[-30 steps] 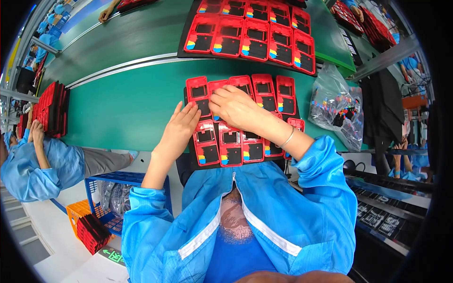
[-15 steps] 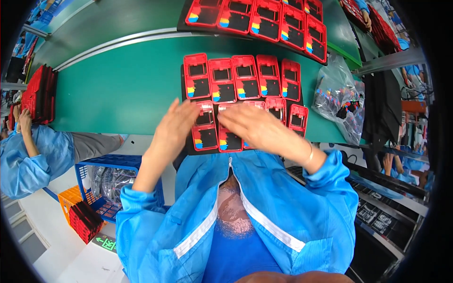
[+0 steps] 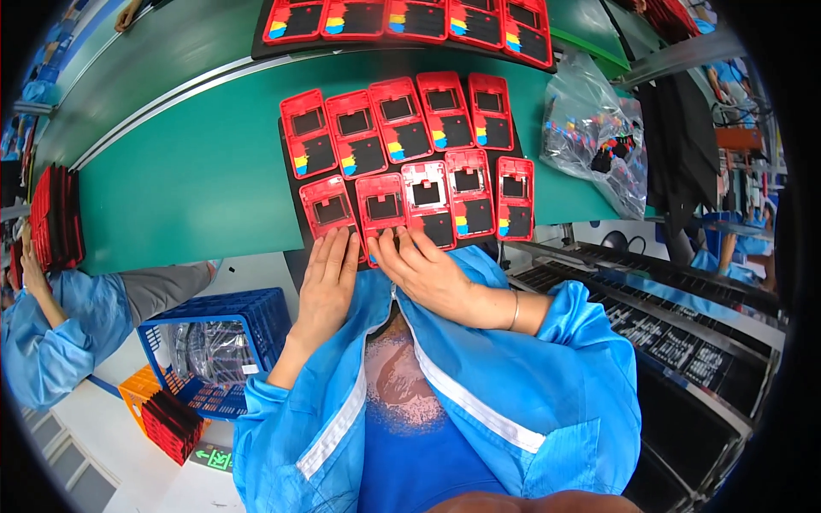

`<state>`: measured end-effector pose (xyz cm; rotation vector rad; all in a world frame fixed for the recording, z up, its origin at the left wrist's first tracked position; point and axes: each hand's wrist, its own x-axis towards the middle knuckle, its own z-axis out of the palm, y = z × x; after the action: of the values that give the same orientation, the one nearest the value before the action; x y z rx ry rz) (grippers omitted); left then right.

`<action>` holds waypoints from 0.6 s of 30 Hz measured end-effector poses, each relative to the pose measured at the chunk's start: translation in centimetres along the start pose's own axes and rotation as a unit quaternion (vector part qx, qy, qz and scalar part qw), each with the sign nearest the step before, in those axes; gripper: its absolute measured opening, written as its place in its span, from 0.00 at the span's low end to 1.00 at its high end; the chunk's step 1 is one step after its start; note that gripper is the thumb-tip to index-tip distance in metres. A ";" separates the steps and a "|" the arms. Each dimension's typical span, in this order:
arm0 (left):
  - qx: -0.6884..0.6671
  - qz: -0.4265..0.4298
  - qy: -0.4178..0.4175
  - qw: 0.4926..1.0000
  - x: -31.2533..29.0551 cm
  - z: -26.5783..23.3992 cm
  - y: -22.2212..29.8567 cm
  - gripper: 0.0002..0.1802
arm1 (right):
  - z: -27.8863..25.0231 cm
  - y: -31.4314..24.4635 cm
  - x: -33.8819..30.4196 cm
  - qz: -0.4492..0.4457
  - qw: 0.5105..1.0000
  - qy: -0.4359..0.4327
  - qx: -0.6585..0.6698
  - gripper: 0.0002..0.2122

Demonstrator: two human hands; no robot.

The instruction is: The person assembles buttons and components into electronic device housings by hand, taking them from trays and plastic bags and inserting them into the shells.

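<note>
Fingers of the left hand (image 3: pixel 327 278), nearly together, and of the right hand (image 3: pixel 432 278), slightly apart, are now settling on the near ends of two front-left cases (image 3: pixel 381 206) on the board (image 3: pixel 297 262), shifting work to that edge, any grip being unclear.

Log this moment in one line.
Left hand: at nearest row's leftmost red-and-black rectangular plastic case; right hand: at neighbouring case; beneath: flat black board, green tabletop; nearby: transparent plastic bag
</note>
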<state>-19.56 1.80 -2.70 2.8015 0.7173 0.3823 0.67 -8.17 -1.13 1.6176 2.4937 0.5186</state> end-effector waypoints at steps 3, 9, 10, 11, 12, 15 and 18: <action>-0.012 -0.006 -0.027 1.000 0.0 -0.5 0.0 0.32 | -0.1 -1.0 0.2 0.030 1.000 -0.001 0.008 0.27; -0.027 0.016 -0.027 0.999 0.6 -2.0 0.7 0.30 | -0.3 1.1 -1.2 0.102 0.978 0.067 0.168 0.28; -0.028 0.019 -0.028 0.999 0.7 -1.7 1.1 0.30 | -0.9 1.6 -2.0 0.129 0.971 0.061 0.191 0.29; -0.019 0.064 -0.024 0.997 0.8 -1.2 1.5 0.30 | -0.7 1.2 -3.0 0.165 0.968 0.040 0.186 0.30; -0.010 0.110 -0.020 0.994 1.0 -0.7 1.9 0.30 | -0.1 1.4 -3.4 0.168 0.968 0.038 0.184 0.30; 0.024 0.111 -0.017 0.993 1.6 0.6 2.7 0.25 | 0.5 1.7 -4.0 0.109 0.982 -0.016 0.150 0.30; 0.040 0.108 -0.018 0.993 1.8 0.7 2.8 0.26 | 0.5 1.6 -4.0 0.130 0.974 0.010 0.186 0.30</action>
<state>-16.59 0.20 -2.18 2.9630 0.4306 0.3448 3.86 -11.08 -1.37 2.0980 2.5212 0.0888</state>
